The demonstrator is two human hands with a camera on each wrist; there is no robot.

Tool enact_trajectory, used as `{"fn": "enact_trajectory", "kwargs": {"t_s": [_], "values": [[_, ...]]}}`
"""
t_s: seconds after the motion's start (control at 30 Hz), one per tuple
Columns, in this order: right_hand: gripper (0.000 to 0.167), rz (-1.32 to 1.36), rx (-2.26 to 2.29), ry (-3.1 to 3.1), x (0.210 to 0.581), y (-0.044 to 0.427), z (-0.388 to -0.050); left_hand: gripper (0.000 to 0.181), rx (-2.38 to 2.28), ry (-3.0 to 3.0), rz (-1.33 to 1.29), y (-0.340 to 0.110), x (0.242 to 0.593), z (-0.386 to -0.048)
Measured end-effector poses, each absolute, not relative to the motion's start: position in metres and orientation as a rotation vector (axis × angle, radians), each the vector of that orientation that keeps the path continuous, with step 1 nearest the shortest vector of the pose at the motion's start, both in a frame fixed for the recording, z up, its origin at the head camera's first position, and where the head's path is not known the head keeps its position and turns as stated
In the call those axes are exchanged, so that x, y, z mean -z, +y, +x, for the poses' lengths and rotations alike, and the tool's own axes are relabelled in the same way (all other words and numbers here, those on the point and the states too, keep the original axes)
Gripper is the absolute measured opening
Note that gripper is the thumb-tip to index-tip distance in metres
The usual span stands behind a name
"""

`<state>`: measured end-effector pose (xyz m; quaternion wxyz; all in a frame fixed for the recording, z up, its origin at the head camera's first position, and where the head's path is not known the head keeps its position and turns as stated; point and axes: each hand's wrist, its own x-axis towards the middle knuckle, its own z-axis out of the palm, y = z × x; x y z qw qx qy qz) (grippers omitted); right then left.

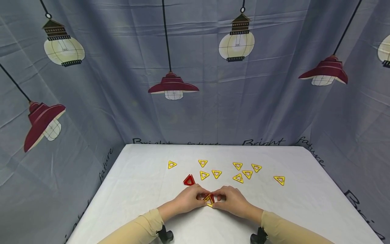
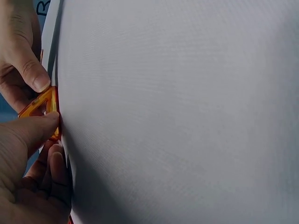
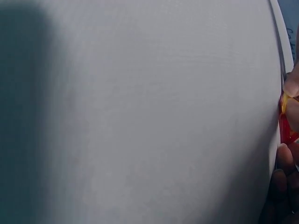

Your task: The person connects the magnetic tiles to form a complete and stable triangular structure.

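Head view: pinching a yellow triangular tile at the near middle of the worktop, left grip and right grip on opposite sides, forearms converging. Left wrist view: laying thumb over its face; probably light, stiff, slick plastic, best held by edges. Right wrist view: grasping too, with red piece alongside, fingers mostly cropped.

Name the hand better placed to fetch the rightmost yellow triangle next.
Probably the right hand: the rightmost yellow triangle lies on its side, while the left hand is farther off. Both hands hold the red-and-yellow piece, so the right would have to let go first.
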<state>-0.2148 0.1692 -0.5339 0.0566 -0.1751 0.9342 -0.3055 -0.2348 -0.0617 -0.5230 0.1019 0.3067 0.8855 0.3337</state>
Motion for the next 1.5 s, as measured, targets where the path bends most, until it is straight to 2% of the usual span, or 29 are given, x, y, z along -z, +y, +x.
{"fn": "enact_trajectory", "kwargs": {"t_s": [0.17, 0.37, 0.67, 1.17, 1.5], "values": [[0.045, -0.534, 0.9, 2.828, 0.533, 0.17, -0.214, 0.029, -0.978, 2.645, 0.921, -0.063, 0.525, -0.235], [0.032, -0.52, 0.907, 2.826, 0.533, 0.173, -0.214, 0.019, -0.99, 2.688, 0.904, -0.064, 0.526, -0.237], [0.015, -0.514, 0.941, 2.861, 0.534, 0.18, -0.215, 0.014, -0.98, 2.738, 0.857, -0.06, 0.527, -0.236], [0.019, -0.53, 0.86, 3.012, 0.537, 0.181, -0.205, 0.014, -0.953, 2.763, 0.812, -0.057, 0.525, -0.235], [0.018, -0.544, 0.811, 3.065, 0.537, 0.179, -0.204, 0.019, -1.15, 2.818, 0.768, -0.089, 0.49, -0.243]]}}
